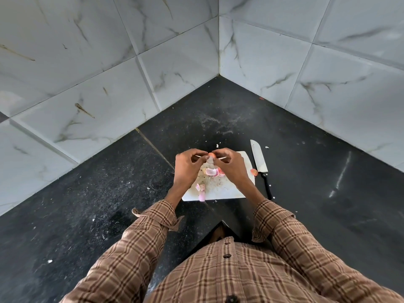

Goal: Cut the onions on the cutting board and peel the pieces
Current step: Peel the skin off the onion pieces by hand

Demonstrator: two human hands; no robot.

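Left hand and right hand, both curled, fingertips pinching one small onion piece held between them, above the far end of the cutting board. Likely light, slick where bared; skin thin, papery, tears easily. Best grip looks like a loose skin edge, other hand steadying the body. Its long axis is too hidden to tell. Loose peels lie under the hands, more pieces near the front edge. Knife rests just right of the board, tip pointing away, handle toward the person.
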